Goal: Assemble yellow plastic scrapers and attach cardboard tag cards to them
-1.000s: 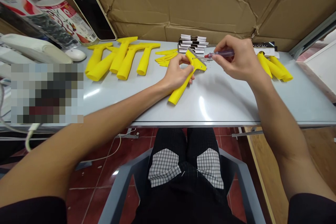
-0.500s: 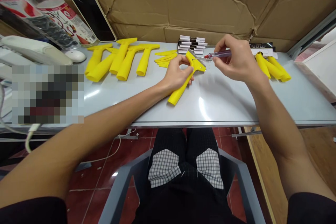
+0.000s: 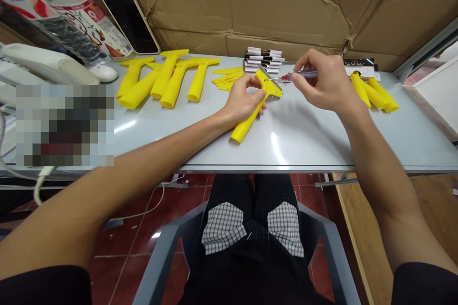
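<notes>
My left hand (image 3: pixel 246 100) is closed round a yellow scraper (image 3: pixel 246 126), whose handle slants down toward the table's front edge. A metal strip runs along the scraper's far edge. My right hand (image 3: pixel 324 81) pinches a screwdriver (image 3: pixel 304 74) with a clear purplish handle and a red collar. Its thin shaft points left, and the tip is at the face of the scraper head, by a screw spot. Just behind lie flat yellow plastic pieces (image 3: pixel 229 78) and a stack of small white packets with dark bands (image 3: pixel 264 59). Small metal bits lie near the scraper head, too small to name.
Several yellow scraper handles (image 3: pixel 171 86) lie at the left, and more handles (image 3: pixel 375 93) at the right beside white-and-black packs (image 3: pixel 361 67). A phone (image 3: pixel 127 16) leans on the cardboard (image 3: pixel 286 9) behind. Bottles (image 3: pixel 89 24) and a white mouse (image 3: pixel 103 73) stand far left.
The view has shifted slightly. Both hands keep their holds, and the screwdriver tip stays at the scraper head.
</notes>
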`<state>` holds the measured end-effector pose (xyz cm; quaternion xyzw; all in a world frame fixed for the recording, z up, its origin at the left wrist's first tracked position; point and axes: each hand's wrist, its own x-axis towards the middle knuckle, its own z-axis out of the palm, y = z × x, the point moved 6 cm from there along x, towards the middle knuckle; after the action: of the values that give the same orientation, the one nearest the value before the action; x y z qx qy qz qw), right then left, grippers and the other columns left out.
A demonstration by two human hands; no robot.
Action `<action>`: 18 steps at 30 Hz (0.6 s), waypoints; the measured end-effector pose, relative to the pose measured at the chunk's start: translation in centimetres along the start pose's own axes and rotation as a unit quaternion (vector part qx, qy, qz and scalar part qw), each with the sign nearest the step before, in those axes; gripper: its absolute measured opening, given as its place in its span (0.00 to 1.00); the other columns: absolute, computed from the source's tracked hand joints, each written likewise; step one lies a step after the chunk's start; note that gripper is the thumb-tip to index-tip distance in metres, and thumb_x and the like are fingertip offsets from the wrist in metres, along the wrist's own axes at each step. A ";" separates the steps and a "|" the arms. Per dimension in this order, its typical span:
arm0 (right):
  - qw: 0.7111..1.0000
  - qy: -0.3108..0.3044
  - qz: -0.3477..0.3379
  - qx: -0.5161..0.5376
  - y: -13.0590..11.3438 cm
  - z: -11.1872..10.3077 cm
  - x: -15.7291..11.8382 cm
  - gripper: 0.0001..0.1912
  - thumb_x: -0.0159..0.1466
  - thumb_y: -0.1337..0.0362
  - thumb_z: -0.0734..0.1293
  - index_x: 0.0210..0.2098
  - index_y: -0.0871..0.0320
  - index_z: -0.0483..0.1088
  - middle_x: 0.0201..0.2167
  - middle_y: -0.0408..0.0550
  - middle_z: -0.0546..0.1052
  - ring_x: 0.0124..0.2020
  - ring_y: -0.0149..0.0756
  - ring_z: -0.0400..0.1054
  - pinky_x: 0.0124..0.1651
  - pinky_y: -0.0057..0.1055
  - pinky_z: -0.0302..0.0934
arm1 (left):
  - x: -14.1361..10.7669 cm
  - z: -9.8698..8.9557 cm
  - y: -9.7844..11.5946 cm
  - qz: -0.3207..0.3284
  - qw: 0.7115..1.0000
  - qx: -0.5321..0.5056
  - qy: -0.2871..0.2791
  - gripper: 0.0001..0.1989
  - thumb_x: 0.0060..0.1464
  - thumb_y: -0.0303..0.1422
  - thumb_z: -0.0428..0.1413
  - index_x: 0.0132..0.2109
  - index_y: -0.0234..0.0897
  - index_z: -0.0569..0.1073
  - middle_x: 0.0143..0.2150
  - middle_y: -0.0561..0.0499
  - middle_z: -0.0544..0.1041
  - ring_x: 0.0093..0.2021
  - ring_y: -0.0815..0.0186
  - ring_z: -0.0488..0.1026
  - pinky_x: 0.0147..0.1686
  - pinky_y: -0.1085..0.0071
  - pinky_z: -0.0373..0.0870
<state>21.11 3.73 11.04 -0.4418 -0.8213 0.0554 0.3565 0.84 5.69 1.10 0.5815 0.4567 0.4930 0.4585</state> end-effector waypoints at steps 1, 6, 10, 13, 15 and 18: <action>1.000 -0.005 0.001 0.004 -0.1 0.0 0.0 0.15 0.67 0.44 0.76 0.36 0.43 0.74 0.26 0.46 0.81 0.29 0.49 0.72 0.39 0.49 0.64 | 0.0 0.0 0.0 0.001 1.000 0.000 0.000 0.14 0.58 0.26 0.64 0.45 0.41 0.67 0.59 0.45 0.80 0.32 0.71 0.79 0.24 0.75 0.76; 1.000 0.002 0.009 0.014 0.1 0.1 0.1 0.18 0.68 0.40 0.75 0.33 0.44 0.74 0.24 0.47 0.79 0.29 0.50 0.72 0.37 0.49 0.64 | 0.0 -0.1 0.0 0.001 1.000 0.001 0.001 0.12 0.59 0.26 0.64 0.45 0.40 0.68 0.59 0.44 0.80 0.30 0.71 0.79 0.24 0.74 0.78; 1.000 0.024 -0.002 -0.014 0.6 0.3 0.3 0.26 0.72 0.35 0.70 0.28 0.46 0.71 0.21 0.47 0.75 0.28 0.49 0.71 0.40 0.50 0.66 | -0.1 -0.1 0.0 -0.004 1.000 0.004 0.002 0.13 0.58 0.27 0.65 0.44 0.40 0.68 0.57 0.44 0.81 0.30 0.71 0.80 0.24 0.74 0.78; 0.999 0.025 -0.010 -0.032 1.0 0.3 0.4 0.29 0.75 0.35 0.67 0.26 0.47 0.68 0.17 0.46 0.69 0.27 0.48 0.70 0.43 0.50 0.66 | -0.2 -0.1 0.0 -0.003 1.000 0.009 0.000 0.14 0.58 0.27 0.66 0.44 0.41 0.67 0.58 0.44 0.81 0.31 0.70 0.80 0.25 0.74 0.78; 0.999 0.021 -0.006 -0.033 1.0 0.2 0.3 0.27 0.75 0.37 0.68 0.28 0.47 0.68 0.17 0.46 0.70 0.27 0.47 0.69 0.43 0.50 0.66 | -0.2 -0.1 0.0 0.002 1.000 0.012 -0.001 0.14 0.58 0.26 0.65 0.44 0.41 0.67 0.58 0.45 0.80 0.31 0.70 0.81 0.26 0.72 0.79; 1.000 0.002 -0.007 -0.022 0.6 0.1 0.1 0.19 0.71 0.42 0.75 0.34 0.47 0.72 0.24 0.46 0.78 0.28 0.47 0.71 0.41 0.49 0.66 | -0.1 -0.1 0.0 0.006 1.000 0.011 0.002 0.14 0.58 0.25 0.65 0.44 0.41 0.67 0.58 0.45 0.80 0.32 0.69 0.81 0.27 0.70 0.80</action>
<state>21.42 4.21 10.76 -0.4440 -0.8246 0.0338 0.3490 0.74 5.59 1.07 0.5880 0.4595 0.4918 0.4487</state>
